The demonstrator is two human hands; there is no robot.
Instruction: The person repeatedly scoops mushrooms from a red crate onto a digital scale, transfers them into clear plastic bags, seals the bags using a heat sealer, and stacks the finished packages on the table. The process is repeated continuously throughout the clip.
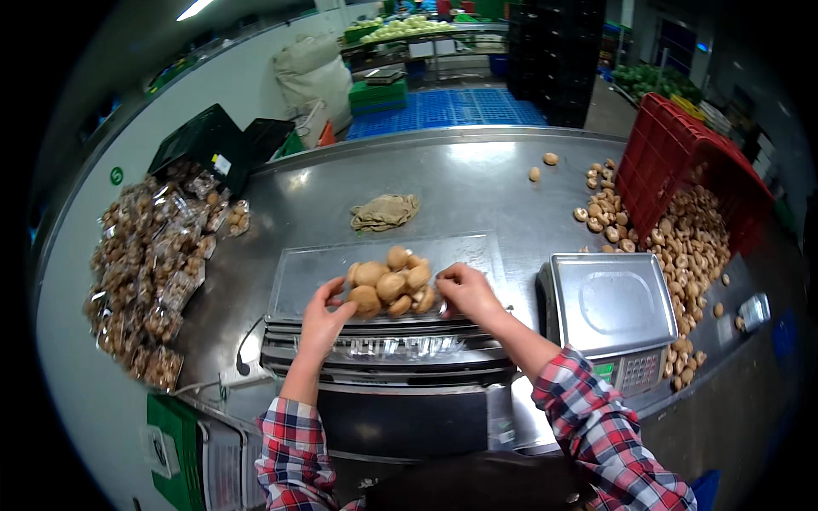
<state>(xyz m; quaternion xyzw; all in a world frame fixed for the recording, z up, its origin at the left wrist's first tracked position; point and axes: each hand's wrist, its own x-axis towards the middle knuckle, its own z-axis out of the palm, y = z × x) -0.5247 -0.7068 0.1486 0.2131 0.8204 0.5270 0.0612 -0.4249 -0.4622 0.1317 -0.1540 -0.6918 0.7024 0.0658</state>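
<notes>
A heap of brown-capped mushrooms [391, 285] sits at the front of the flat plate [307, 268] of a film wrapping machine. Against the heap's left side is my left hand [324, 319], thumb and fingertips apart by the outer caps. At the right side, my right hand [470, 294] has its fingertips drawn together beside the mushrooms. Whether it pinches clear film or a tray edge is too fine to see. Slots and rollers with shiny clear film [396, 346] run below the heap, between my forearms.
A digital scale [610, 303] stands right of the machine. Loose mushrooms [687, 255] spill from a tipped red crate [664, 160]. Wrapped mushroom packs [150, 268] pile up left, by a dark green crate [208, 144]. A crumpled cloth [385, 212] lies behind the plate; a plugged cord [244, 358] sits front left.
</notes>
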